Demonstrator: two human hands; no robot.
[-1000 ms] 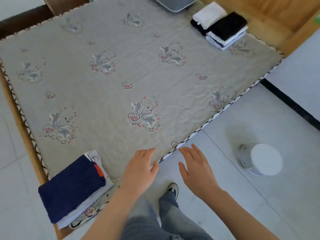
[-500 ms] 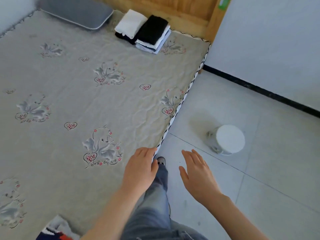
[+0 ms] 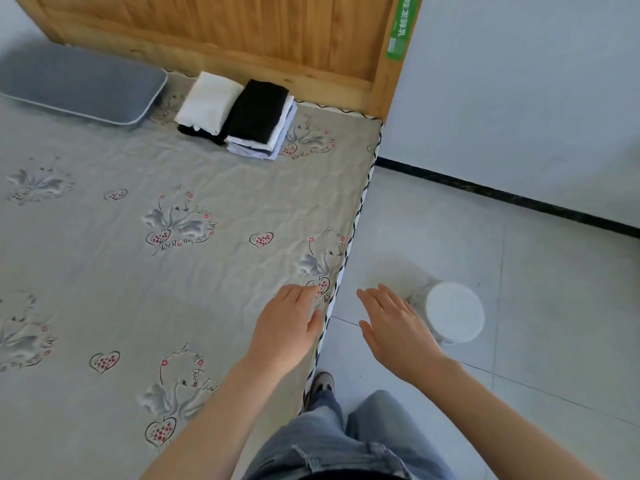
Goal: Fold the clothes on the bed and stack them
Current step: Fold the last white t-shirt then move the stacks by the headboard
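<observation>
Head view: left hand (image 3: 285, 327) and right hand (image 3: 394, 327) both loose, fingers straight, holding nothing, by the bed (image 3: 207, 271) edge. Folded clothes (image 3: 239, 117) stacked far up near the headboard (image 3: 225, 32), beside a grey pillow (image 3: 79, 84).

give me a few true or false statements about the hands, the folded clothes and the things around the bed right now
1. Both hands hold nothing. True: the left hand and the right hand are open with fingers extended.
2. The folded clothes lie by the wooden headboard. True.
3. The right hand is over the bed. False: it is over the tiled floor; the left hand is over the bed sheet.
4. The grey pillow lies on top of the clothes. False: it lies beside them, apart.
5. A white round container stands on the bed. False: it stands on the floor.
</observation>
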